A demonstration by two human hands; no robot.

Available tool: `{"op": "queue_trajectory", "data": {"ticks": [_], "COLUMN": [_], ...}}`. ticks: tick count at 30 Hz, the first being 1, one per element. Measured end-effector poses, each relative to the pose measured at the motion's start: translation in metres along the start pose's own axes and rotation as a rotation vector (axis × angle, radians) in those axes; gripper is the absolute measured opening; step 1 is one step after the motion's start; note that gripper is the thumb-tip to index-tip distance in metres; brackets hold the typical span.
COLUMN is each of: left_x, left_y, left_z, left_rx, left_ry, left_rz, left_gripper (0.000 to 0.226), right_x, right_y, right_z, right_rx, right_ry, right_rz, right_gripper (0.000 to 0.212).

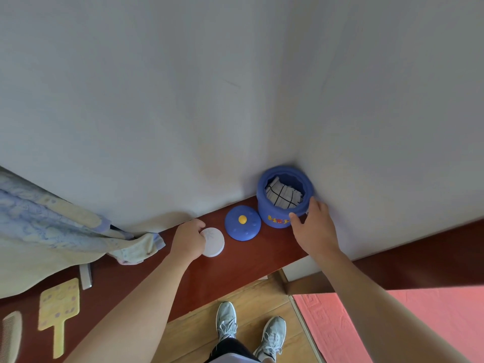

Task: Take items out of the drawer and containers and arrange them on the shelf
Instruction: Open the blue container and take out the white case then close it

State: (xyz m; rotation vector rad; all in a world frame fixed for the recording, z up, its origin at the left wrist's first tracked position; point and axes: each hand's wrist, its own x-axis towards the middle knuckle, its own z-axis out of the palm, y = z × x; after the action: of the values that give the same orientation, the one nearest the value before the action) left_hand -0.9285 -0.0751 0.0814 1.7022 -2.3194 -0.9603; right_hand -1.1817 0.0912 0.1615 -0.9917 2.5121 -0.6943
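Jar (284,197), blue, stands upright and uncovered on the red-brown shelf (235,260), in the corner where the two white walls meet. Yellow lettering shows on its front. A folded white cloth (284,193) with a dark grid pattern sits inside, visible through the mouth.

Right hand (315,226) is at the jar's right front side: the thumb touches the front wall near the lettering and the fingers wrap the right side. The hand is grasping the jar.

Lid (242,223), blue with a yellow knob, lies on the shelf just left of the jar, knob up, apart from both hands.

White disc (213,242) lies flat on the shelf left of the lid. Left hand (189,238) rests on the disc's left edge with the fingers curled onto it, gripping the disc.

A pale blue and cream blanket (52,224) drapes over the shelf's left part. Near it lie a yellow paddle-shaped item (59,307) and a comb (10,336). Below the shelf, two grey shoes (248,328) stand on a wooden floor beside a pink mat (340,328).
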Motion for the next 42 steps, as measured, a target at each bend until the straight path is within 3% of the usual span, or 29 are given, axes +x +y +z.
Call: {"op": "queue_trajectory", "data": {"ticks": [16,20,22,25,29,42], "left_x": [0.017,0.023,0.023,0.025,0.024,-0.002], "left_y": [0.076,0.084,0.085,0.086,0.084,0.121], "left_z": [0.03,0.039,0.039,0.041,0.036,-0.032], "left_rx": [0.143,0.184,0.222,0.214,0.159,-0.028], "left_ry": [-0.163,-0.146,-0.137,-0.129,-0.07,0.182], "left_rz": [0.279,0.287,0.295,0.299,0.269,0.404], "left_gripper": [0.039,0.031,0.009,0.02,0.006,0.013], "right_x": [-0.001,0.0,0.0,-0.001,0.0,-0.002], "right_y": [-0.004,-0.003,-0.003,-0.003,-0.003,-0.004], "right_z": [-0.002,-0.001,-0.001,-0.002,-0.003,-0.004], "right_rx": [0.014,0.012,0.013,0.01,0.007,0.011], "right_ry": [-0.013,-0.023,-0.02,-0.018,-0.024,-0.043], "right_rz": [0.013,0.026,0.028,0.025,0.034,0.036], "right_gripper": [0.072,0.073,0.072,0.072,0.073,0.072]}}
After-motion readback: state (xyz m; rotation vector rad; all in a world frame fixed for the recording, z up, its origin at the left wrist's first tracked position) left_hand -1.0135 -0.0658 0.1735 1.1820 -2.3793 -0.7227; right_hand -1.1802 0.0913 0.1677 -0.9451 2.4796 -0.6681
